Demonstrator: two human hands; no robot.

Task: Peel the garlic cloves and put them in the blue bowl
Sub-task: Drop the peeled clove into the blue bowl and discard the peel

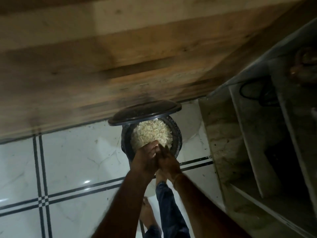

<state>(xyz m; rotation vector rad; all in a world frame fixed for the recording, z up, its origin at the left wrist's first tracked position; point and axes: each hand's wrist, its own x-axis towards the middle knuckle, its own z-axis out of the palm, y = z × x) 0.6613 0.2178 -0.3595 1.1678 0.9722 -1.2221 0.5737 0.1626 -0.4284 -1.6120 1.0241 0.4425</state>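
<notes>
Left hand [145, 160] and right hand [169, 163] pressed together over near rim of dark bin [178, 134], pale garlic skins [151, 132] heaped just beyond fingertips, grip too blurred to tell, lid [144, 111] tipped up behind.

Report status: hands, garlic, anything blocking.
Left hand, right hand together over bin, grip unclear. Bin holds pale peelings, lid up. Blue bowl not visible.

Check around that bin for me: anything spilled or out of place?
No clear spill on the floor tiles, though the picture is blurred. The dark bin is heaped with pale flakes nearly to its rim, lid tipped up behind. The left hand and right hand meet over its near edge. No blue bowl is in view.
</notes>
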